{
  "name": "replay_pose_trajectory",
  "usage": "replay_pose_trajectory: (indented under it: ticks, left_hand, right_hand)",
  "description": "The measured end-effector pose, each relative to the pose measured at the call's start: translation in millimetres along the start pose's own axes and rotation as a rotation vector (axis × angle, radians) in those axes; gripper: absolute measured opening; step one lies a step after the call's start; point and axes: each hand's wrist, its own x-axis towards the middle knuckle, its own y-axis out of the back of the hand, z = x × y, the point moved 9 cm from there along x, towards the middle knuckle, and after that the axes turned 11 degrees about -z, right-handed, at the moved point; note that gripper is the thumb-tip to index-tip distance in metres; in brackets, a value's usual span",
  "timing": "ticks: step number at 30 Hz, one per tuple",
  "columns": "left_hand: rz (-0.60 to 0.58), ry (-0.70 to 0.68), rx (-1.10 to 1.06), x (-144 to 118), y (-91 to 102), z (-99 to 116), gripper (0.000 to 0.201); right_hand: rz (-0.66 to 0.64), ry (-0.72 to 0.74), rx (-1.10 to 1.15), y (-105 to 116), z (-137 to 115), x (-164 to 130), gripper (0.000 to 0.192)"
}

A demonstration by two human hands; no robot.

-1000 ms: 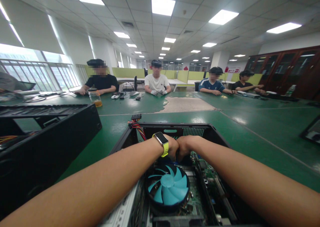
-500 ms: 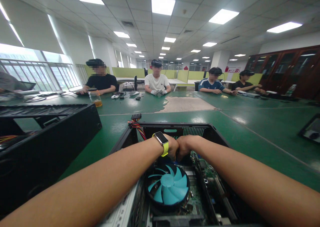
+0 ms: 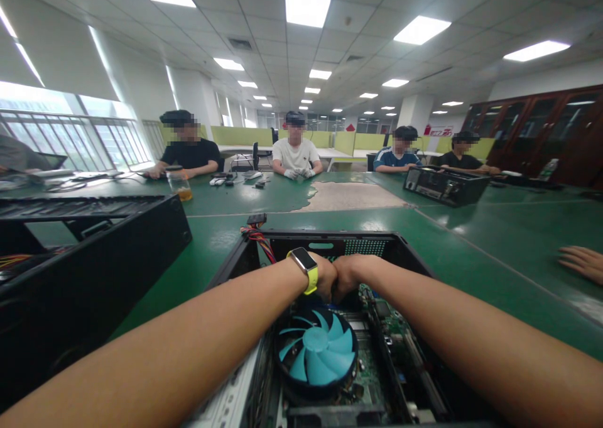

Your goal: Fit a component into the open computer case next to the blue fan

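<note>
An opened black computer case lies in front of me. Inside its far end, my left hand and my right hand press against each other, both with curled fingers. Whatever they pinch is hidden behind the knuckles. A smartwatch with a yellow strap is on my left wrist. Nearer to me than the hands sits a round cooling fan with turquoise blades, mounted over the green circuit board. Coloured power cables with a black connector hang over the case's far left corner.
Another black computer case stands close on my left. Across the green table a third case stands before seated people. Another person's hand rests at the right edge. A cup stands at the back left.
A black case now stands at the table's far right, and the dark object at the right edge is gone. Another person's hand has appeared there. My hands have hardly moved.
</note>
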Motion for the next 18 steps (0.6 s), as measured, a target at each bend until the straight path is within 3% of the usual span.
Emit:
replay_pose_trajectory:
  ticks: [8,18]
  left_hand:
    - [-0.049,0.018,0.021,1.6,-4.9,-1.6,0.039]
    - [-0.008,0.005,0.0,5.6,-3.8,-3.2,0.03]
  right_hand:
    - [0.002,0.015,-0.018,0.3,-1.7,-0.4,0.069]
    - [-0.002,0.015,-0.005,0.3,-2.1,-2.5,0.071]
